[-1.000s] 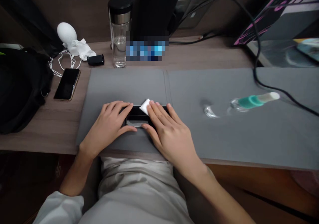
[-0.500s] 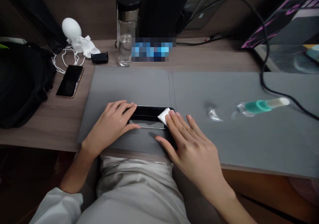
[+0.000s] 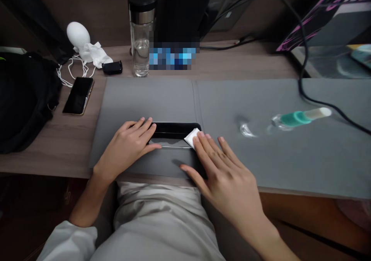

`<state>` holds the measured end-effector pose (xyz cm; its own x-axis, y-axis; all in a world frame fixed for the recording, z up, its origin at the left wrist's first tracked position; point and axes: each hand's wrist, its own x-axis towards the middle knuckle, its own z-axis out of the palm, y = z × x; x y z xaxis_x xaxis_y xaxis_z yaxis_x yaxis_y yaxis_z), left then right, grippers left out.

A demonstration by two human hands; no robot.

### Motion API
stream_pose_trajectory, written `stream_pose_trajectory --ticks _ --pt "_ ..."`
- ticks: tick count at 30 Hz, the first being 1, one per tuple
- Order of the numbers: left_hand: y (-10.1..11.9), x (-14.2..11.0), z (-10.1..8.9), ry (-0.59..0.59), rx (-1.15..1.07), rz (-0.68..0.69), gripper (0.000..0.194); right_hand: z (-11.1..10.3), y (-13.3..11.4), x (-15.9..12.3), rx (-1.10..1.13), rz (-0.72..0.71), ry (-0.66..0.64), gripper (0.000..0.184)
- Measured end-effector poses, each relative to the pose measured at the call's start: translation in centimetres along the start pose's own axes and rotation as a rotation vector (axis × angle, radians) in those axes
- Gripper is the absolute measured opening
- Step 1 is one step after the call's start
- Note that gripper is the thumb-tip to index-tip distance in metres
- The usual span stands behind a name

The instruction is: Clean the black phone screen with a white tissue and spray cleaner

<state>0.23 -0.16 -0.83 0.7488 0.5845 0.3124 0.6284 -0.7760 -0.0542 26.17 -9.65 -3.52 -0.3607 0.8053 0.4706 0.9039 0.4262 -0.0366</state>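
A glossy black phone point(image 3: 174, 131) lies sideways on the grey desk mat point(image 3: 150, 94), with reflections on its screen. My left hand point(image 3: 127, 145) steadies its left end, the fingertips at the far edge and the thumb along the near edge. Under the fingertips of my right hand point(image 3: 224, 168) is a folded white wipe point(image 3: 191, 137), pressed flat against the right end of the screen. The right thumb sticks out apart from the other fingers, over the mat. My right hand covers part of the phone's right end.
A spray bottle with green liquid point(image 3: 295, 118) lies on the mat, its clear cap point(image 3: 245, 130) beside it. Behind stand a glass water bottle point(image 3: 141, 56) and a black cable point(image 3: 303, 60). A second phone point(image 3: 79, 95), white egg-shaped device point(image 3: 78, 34) and black bag point(image 3: 26, 102) are left.
The view has shifted slightly, so the background sits a little further left. Both hands keep nearly the same places on the phone, and the wipe stays at its right end.
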Motion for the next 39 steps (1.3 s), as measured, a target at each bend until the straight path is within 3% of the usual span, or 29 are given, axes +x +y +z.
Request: stream_pose_trajectory --ticks 11,14,18,20,23,25,28,32,39 --pt "-0.2 0.0 0.0 -0.017 0.011 0.018 0.047 2.0 1.3 2.0 0.012 0.033 0.050 0.069" --pt "-0.1 0.0 -0.1 -0.028 0.008 0.014 0.047 1.6 1.1 1.1 -0.003 0.010 0.096 0.076" --pt "0.1 0.0 -0.2 -0.034 -0.005 0.017 0.046 0.3 2.0 0.0 0.101 -0.018 0.057 0.070" --pt "0.1 0.0 -0.2 -0.041 -0.017 0.018 0.045 -0.1 3.1 -0.1 0.126 0.034 0.078 0.067" --pt "0.2 -0.1 -0.2 -0.053 -0.024 0.013 0.042 0.2 4.3 0.2 -0.015 0.145 0.226 0.063" --pt "0.2 0.0 -0.3 -0.054 -0.018 0.010 0.042 0.7 4.6 0.6 -0.088 0.189 0.257 0.062" --pt "0.4 0.1 -0.3 -0.047 -0.005 0.011 0.042 1.6 4.2 1.3 -0.025 0.193 0.182 0.066" --pt "0.7 0.3 -0.3 -0.047 0.008 0.014 0.042 2.1 3.5 1.9 0.216 0.099 0.072 0.074" --pt "0.6 0.3 -0.4 -0.081 -0.008 0.007 0.042 2.5 3.8 2.2 0.322 0.055 -0.007 0.063"
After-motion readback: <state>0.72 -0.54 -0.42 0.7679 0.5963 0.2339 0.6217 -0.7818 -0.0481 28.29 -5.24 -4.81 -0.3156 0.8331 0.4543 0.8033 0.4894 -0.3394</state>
